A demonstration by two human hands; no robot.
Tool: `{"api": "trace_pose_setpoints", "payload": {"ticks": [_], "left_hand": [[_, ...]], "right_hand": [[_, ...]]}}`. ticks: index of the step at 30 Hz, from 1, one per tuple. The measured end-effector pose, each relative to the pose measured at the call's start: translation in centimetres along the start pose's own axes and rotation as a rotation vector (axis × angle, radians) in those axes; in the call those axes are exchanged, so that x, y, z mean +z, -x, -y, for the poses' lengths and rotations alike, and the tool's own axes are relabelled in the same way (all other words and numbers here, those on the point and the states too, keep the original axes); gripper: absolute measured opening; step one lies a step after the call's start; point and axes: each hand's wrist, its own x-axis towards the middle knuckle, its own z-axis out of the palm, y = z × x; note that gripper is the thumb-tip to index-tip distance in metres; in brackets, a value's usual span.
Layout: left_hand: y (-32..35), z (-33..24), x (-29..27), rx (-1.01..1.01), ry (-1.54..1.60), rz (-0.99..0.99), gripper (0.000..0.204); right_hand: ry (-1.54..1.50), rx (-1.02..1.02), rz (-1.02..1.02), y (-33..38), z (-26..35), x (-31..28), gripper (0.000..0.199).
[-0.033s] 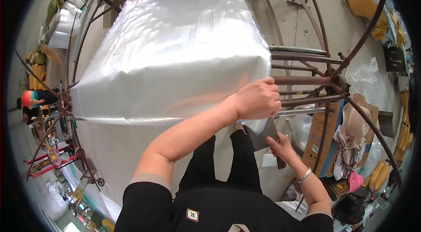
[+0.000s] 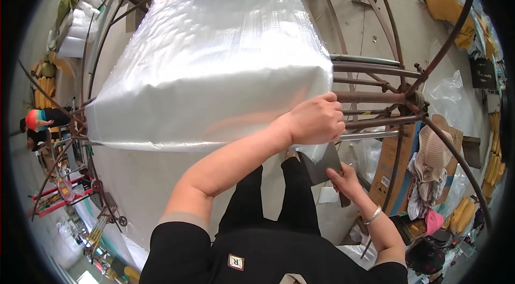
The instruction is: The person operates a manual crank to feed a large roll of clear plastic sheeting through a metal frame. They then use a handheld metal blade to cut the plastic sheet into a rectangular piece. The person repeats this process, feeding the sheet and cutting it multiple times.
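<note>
The left forearm (image 2: 236, 160) is extended rightward, the left hand (image 2: 317, 120) being clenched. The right arm (image 2: 383, 225) is bent, and the right hand (image 2: 347, 181) is held lower, likewise curled.

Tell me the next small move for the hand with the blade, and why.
I'd probably ease the blade slightly away from the left hand: the right hand holds it, and its upper corner appears just below that fist, which is closed at the right edge of the plastic sheet.
</note>
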Motion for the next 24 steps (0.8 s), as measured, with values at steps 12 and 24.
{"api": "trace_pose_setpoints", "payload": {"ticks": [12,24], "left_hand": [[-0.6,0.4,-0.2,0.000,-0.007,-0.026,0.029],[-1.0,0.1,-0.3,-0.009,0.003,-0.046,0.031]], "right_hand": [[0.001,-0.064,0.053,-1.1,0.6,-0.5,0.019],[-0.128,0.006,0.067,1.5,-2.0,-0.7,0.022]]}}
